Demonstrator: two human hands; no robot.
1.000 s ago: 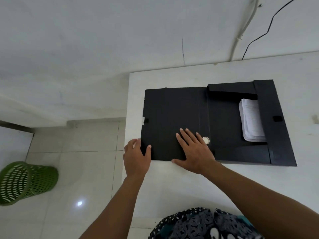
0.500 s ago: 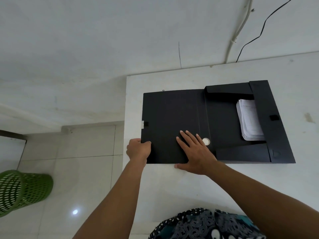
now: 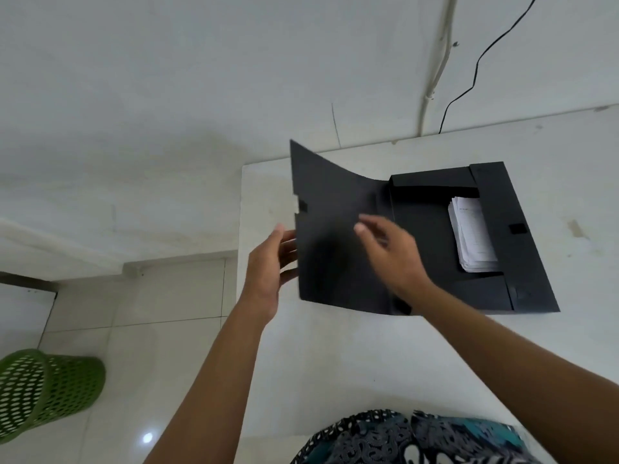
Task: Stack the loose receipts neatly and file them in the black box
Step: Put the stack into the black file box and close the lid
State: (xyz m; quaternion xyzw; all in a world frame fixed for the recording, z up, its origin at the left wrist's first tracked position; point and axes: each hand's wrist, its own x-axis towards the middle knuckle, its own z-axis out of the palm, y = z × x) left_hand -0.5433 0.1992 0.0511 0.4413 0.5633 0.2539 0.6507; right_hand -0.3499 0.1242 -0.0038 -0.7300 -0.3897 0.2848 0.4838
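Observation:
The black box [image 3: 522, 262] lies open on the white table [image 3: 368, 363]. A stack of white receipts [image 3: 474, 236] rests inside its right half. Its big black lid [image 3: 331, 242] is raised off the table and bends upward on the left. My left hand [image 3: 271, 262] holds the lid's left edge, fingers behind it. My right hand [image 3: 392, 249] hovers in front of the lid with its fingers spread, blurred, and holds nothing.
A green perforated bin [image 3: 43, 393] lies on the tiled floor at the lower left. The table's left edge runs just under the lid. A black cable [image 3: 482, 61] and a white pipe [image 3: 435, 61] run down the wall behind the table.
The lid, flat on the table before, has been lifted by my left hand and swings up toward the right. My right hand has come off the lid.

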